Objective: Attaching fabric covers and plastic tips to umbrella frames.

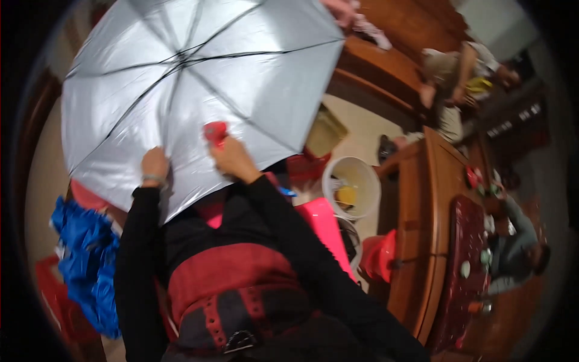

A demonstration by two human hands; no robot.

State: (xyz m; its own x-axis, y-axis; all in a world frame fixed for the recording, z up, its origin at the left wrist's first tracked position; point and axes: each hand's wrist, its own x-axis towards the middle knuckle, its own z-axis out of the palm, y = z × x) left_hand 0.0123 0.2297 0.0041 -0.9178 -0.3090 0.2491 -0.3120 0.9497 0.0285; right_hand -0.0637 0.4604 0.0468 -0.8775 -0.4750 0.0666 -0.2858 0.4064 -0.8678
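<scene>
A wide-open umbrella [259, 90] with silvery fabric and dark ribs spreads in front of me. My left hand [155, 164], with a band at the wrist, is closed at the near part of the umbrella and grips its fabric. In my right hand [232, 158] is a small red object [215, 131] with a rounded end, held just over the silver fabric. Blur hides what kind of object it is. The fingertips of both hands are partly hidden.
Blue crumpled plastic [87, 265] lies at left by a red stool [51, 295]. To the right stand a white bucket [351, 187], a bright pink panel [325, 232] and a wooden table [416, 241]. Two other people sit further right.
</scene>
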